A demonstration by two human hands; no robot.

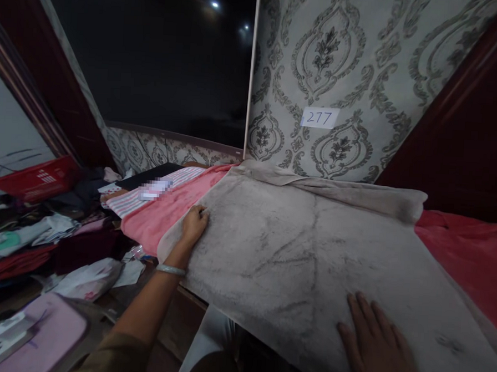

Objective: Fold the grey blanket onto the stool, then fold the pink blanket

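Observation:
A grey plush blanket [271,237] is spread over a long surface in front of me, with creases across its middle and a thick fold along its back edge. At its left edge, my left hand [194,225] is closed, its curled fingers gripping the fabric. My right hand [379,345] lies flat on the near right part of the blanket, fingers apart and holding nothing. Next to my left hand, a pink cloth [157,225] shows from under the blanket, bordering a striped cloth [122,203].
A large dark screen [164,54] stands behind on the left. Red fabric [470,247] lies at the right. Piled clothes [29,241], a red bag [44,178] and a pink stool-like seat [53,331] crowd the left side. A paper label [320,117] hangs on the wall.

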